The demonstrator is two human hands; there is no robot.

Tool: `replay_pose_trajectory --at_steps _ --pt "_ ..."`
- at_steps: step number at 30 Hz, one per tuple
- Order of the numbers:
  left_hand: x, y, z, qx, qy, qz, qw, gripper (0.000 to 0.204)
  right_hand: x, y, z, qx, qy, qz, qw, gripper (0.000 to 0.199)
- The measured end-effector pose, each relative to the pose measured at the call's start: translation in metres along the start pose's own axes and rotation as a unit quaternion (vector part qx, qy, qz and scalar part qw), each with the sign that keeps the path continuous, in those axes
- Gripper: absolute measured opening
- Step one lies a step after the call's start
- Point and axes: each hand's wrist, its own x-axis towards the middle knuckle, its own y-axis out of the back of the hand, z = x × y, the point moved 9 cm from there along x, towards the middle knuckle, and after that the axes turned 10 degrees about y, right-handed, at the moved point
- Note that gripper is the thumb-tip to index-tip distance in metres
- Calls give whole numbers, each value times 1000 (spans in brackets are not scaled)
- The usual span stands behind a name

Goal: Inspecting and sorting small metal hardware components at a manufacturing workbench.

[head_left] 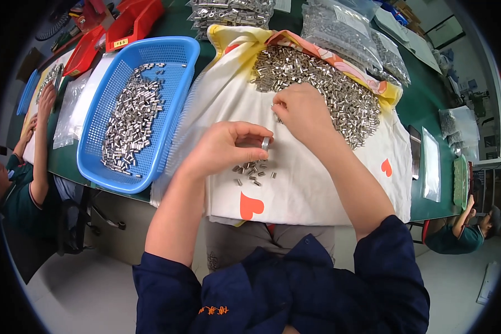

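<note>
My left hand (228, 149) pinches a small silver metal tube (265, 143) between thumb and fingers, just above a little cluster of loose tubes (254, 171) on a white cloth (306, 189) with red hearts. My right hand (301, 113) reaches into the near edge of a big heap of the same silver tubes (328, 86) at the far side of the cloth; its fingertips are curled on the pieces and what they grip is hidden.
A blue plastic basket (178, 61) with several tubes stands left of the cloth. Clear bags of metal parts (339, 28) lie at the back, red bins (131, 22) at the far left. Other people work at the left (39, 145) and lower right (462, 228).
</note>
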Motion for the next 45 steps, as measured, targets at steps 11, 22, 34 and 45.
replay_pose_trajectory --at_steps 11,22,34,45 --pt "1 13 0 -53 -12 59 997 32 1 12 -1 80 -7 54 995 10" --pt "2 18 0 -109 -22 52 992 38 -36 1 -20 370 -85 85 921 10" --pt "2 18 1 -72 -28 66 995 37 -36 10 -25 264 -15 97 960 12" --pt "0 1 0 -24 0 20 1000 34 -24 8 29 202 -128 48 970 12"
